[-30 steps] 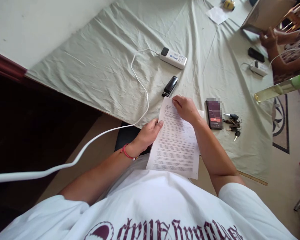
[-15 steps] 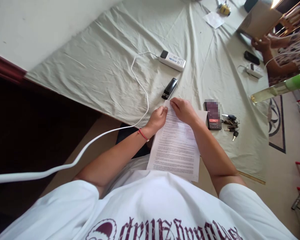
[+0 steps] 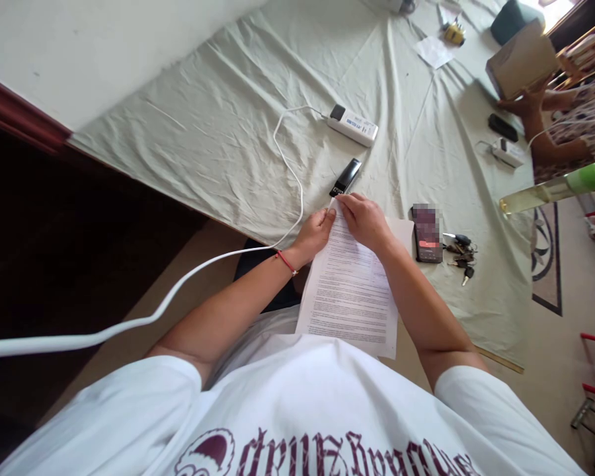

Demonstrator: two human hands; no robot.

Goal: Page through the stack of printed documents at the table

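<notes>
Printed paper sheets (image 3: 350,291) hang over the near table edge toward my lap, their top at my hands. My left hand (image 3: 316,233) pinches their upper left corner between thumb and fingers. Along the top edge my right hand (image 3: 364,217) grips the same sheets, its fingertips close to the left thumb. Just beyond the fingers lies a black stapler (image 3: 346,176) on the cloth. A phone (image 3: 427,235) with a lit screen rests to the right of the sheets, and a bunch of keys (image 3: 461,251) sits beside it.
A white power bank (image 3: 353,125) lies farther back, its white cable (image 3: 300,192) running left past my arm. At right stands a bottle with a green cap (image 3: 558,188). Another person's hand (image 3: 528,102) holds a brown cardboard box (image 3: 520,63). The tablecloth (image 3: 218,132) is wrinkled.
The view has shifted slightly, so the table things appear a little farther right and lower. Both hands keep hold of the sheets. The other person's box has tilted.
</notes>
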